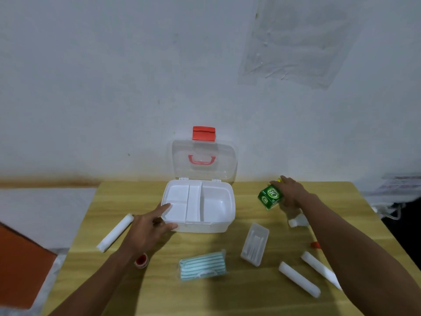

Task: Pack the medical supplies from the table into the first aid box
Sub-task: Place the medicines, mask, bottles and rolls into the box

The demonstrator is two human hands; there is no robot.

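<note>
The white first aid box [227, 222] stands open at the table's back middle, its clear lid [202, 160] with a red latch leaning on the wall; its compartments hold nothing. My left hand [148, 229] rests on the box's front left corner, fingers spread over the rim. My right hand [291, 195] grips a small green carton [270, 197], tilted just above the table right of the box. On the table lie a white gauze roll [115, 232], two more rolls [298, 279] [319, 269], a striped mask pack [202, 265], a clear swab case [255, 244] and a small red-capped jar [141, 260].
A small white bottle [297, 221] lies under my right forearm, and a red cap [315, 245] peeks out beside it. The wooden table [227, 293] stands against a white wall. An orange-red object [20, 265] lies off the table's left edge.
</note>
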